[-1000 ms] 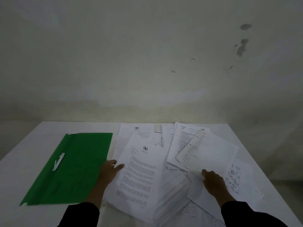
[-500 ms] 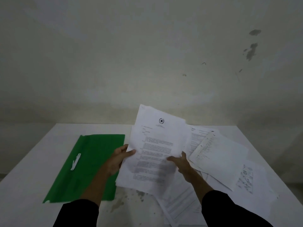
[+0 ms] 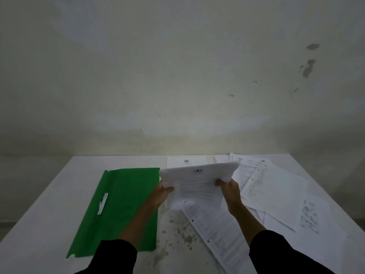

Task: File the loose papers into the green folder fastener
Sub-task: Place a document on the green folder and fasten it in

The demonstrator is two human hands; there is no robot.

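Note:
A green folder lies flat on the left of the white table, with a white plastic fastener strip on it. Just right of the folder, above the table, I hold a small stack of printed sheets. My left hand grips its left edge, thumb on top. My right hand grips its right edge. The stack's top edge tips away from me and is blurred. More loose papers lie spread over the table's right half.
A punched sheet lies askew under my right forearm. Brown stains mark the tabletop between folder and papers. A stained wall stands right behind the table's far edge.
Both hands lifted the sheets off the table a second ago. Since half a second ago the stack has tilted from upright to nearly flat, its top edge dropping away from me.

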